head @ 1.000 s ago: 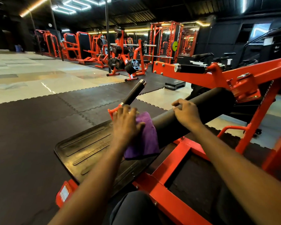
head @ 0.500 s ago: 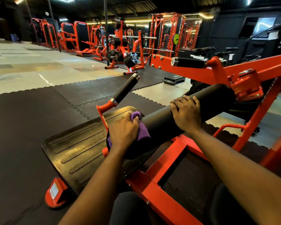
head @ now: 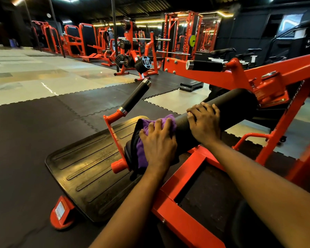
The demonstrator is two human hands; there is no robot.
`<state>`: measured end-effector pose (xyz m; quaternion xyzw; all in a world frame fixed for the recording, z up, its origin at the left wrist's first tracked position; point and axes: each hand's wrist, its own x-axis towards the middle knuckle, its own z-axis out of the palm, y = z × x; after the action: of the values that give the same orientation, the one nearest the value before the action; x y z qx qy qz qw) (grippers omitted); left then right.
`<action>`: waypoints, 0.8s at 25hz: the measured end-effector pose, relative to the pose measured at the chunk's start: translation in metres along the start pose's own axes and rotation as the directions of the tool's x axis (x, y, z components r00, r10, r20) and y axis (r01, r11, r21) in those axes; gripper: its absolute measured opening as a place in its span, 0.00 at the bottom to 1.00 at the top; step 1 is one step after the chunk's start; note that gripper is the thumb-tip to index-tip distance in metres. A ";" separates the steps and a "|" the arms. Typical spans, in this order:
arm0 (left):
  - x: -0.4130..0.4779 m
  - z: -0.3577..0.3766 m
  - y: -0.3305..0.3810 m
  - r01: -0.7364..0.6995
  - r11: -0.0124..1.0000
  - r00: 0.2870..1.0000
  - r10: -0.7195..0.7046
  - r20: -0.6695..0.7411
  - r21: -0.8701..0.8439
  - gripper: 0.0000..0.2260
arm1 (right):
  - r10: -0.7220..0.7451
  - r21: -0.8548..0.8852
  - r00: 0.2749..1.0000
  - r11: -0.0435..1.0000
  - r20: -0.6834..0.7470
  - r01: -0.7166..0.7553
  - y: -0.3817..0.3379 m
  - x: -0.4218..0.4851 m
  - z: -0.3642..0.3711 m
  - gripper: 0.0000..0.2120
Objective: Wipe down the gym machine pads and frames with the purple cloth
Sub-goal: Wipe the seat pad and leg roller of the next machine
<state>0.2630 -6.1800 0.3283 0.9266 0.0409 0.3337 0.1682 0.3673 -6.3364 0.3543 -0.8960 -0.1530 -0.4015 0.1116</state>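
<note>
A long black roller pad [head: 229,106] runs across an orange machine frame [head: 184,176]. The purple cloth [head: 147,129] is draped over the pad's near left end. My left hand [head: 157,142] lies on the cloth with fingers curled over it, pressing it onto the pad. My right hand [head: 204,122] rests on top of the pad just right of the cloth, fingers curved round it.
A black ribbed footplate [head: 86,169] lies below the pad on the dark rubber floor. A black-gripped handle [head: 134,97] sticks up on an orange bracket to the left, another handle [head: 204,65] higher up. Weight racks and orange machines [head: 131,56] stand far behind.
My left hand has slid the cloth from the pad's end face up and right onto its top, closer to my right hand. The right hand stays on the pad.
</note>
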 end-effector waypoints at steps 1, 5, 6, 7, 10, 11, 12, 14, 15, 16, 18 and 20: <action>-0.002 -0.002 -0.009 -0.005 1.000 1.000 0.005 0.009 0.005 0.20 | -0.008 0.000 1.000 1.000 0.007 0.008 0.001 0.001 -0.001 0.18; -0.023 -0.010 -0.055 0.091 0.996 0.995 -0.091 -0.035 0.000 0.17 | -0.008 0.009 1.000 1.000 0.013 0.008 0.002 0.000 -0.001 0.18; -0.026 -0.013 -0.062 0.126 0.992 0.991 -0.127 -0.040 -0.025 0.16 | -0.011 0.013 1.000 1.000 0.009 0.011 0.002 -0.001 -0.002 0.18; -0.026 -0.016 -0.065 0.153 0.987 0.987 -0.156 -0.040 -0.057 0.16 | -0.014 0.016 1.000 1.000 0.004 0.014 0.001 -0.002 -0.002 0.18; -0.021 -0.026 -0.067 0.197 0.966 0.977 -0.208 -0.048 -0.170 0.14 | -0.024 0.024 1.000 0.999 -0.016 0.024 0.005 -0.013 -0.004 0.19; -0.018 -0.028 -0.068 0.198 0.959 0.975 -0.214 -0.060 -0.204 0.12 | -0.025 0.029 0.999 0.999 -0.030 0.026 0.008 -0.020 -0.003 0.20; -0.014 -0.029 -0.070 0.197 0.953 0.975 -0.216 -0.061 -0.229 0.11 | -0.026 0.035 0.999 0.999 -0.040 0.027 0.013 -0.029 -0.002 0.21; -0.008 -0.029 -0.076 0.205 0.949 0.977 -0.214 -0.012 -0.239 0.13 | -0.026 0.069 0.998 0.997 -0.053 0.029 0.024 -0.051 0.001 0.23; -0.006 -0.029 -0.078 0.206 0.951 0.978 -0.205 0.028 -0.229 0.17 | -0.025 0.089 0.998 0.996 -0.059 0.031 0.030 -0.062 0.003 0.23; -0.005 -0.030 -0.079 0.198 0.957 0.980 -0.187 0.070 -0.214 0.20 | -0.027 0.103 0.997 0.994 -0.066 0.034 0.035 -0.070 0.004 0.23; -0.007 -0.031 -0.076 0.147 0.978 0.985 -0.132 0.108 -0.149 0.22 | -0.034 0.115 0.996 0.992 -0.085 0.044 0.043 -0.075 0.004 0.22; -0.011 -0.028 -0.069 0.125 0.989 0.990 -0.118 0.076 -0.085 0.20 | -0.022 0.148 0.995 0.988 -0.100 0.037 0.048 -0.071 -0.001 0.23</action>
<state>0.2396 -6.1090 0.3184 0.9252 0.0764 0.2915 0.2308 0.3396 -6.3937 0.2976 -0.8620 -0.1901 -0.4341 0.1799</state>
